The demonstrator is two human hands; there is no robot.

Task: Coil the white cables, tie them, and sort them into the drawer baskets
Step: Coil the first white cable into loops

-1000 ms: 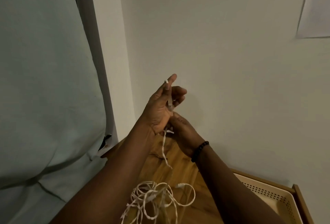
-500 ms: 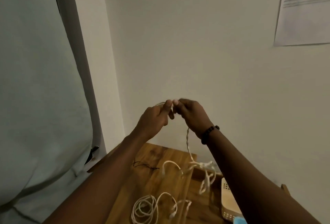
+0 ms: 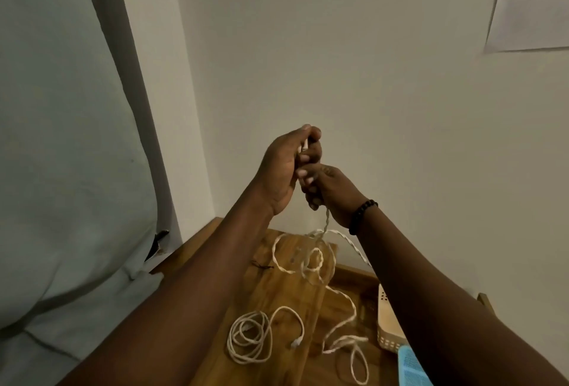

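While both hands grip one cable (image 3: 326,225), the left hand (image 3: 284,167) above the right hand (image 3: 331,190), a coil (image 3: 249,338) lies on the desk (image 3: 277,287) near its front edge.

Wall (image 3: 354,62) sits right behind, curtain (image 3: 61,139) crowds the left. Loose cable (image 3: 341,318) and a coiled one (image 3: 249,339) sprawl over the wooden top (image 3: 277,290); beige basket (image 3: 388,327) blocks the right.

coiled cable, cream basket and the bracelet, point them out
coiled cable (image 3: 250,339), head view, on its stacked loops
cream basket (image 3: 388,325), head view, on its side wall
bracelet (image 3: 362,215), head view, on its beads
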